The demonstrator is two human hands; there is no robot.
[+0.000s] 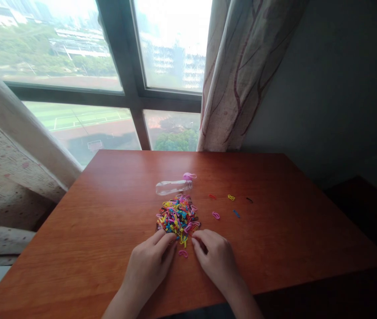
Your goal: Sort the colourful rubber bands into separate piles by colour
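Observation:
A heap of small multicoloured rubber bands [177, 215] lies on the table in front of me. My left hand [151, 257] reaches its near left edge, thumb and fingers drawn together at the bands; whatever is between the tips is hidden. On the near right edge, my right hand [213, 252] has its index finger and thumb curled in towards each other beside the heap. What they hold, if anything, is too small to make out. Between both hands lies a single pink band [183, 254]. Behind the heap a clear bottle [171, 188] rests on its side, with a pink cap [188, 176] by its mouth.
Right of the heap, separate bands lie spread out: a red band [212, 196], a yellow band [231, 197], a black band [249, 200], a pink one and a blue band [237, 214]. The wooden table [108, 212] ends at a window with curtains [228, 79].

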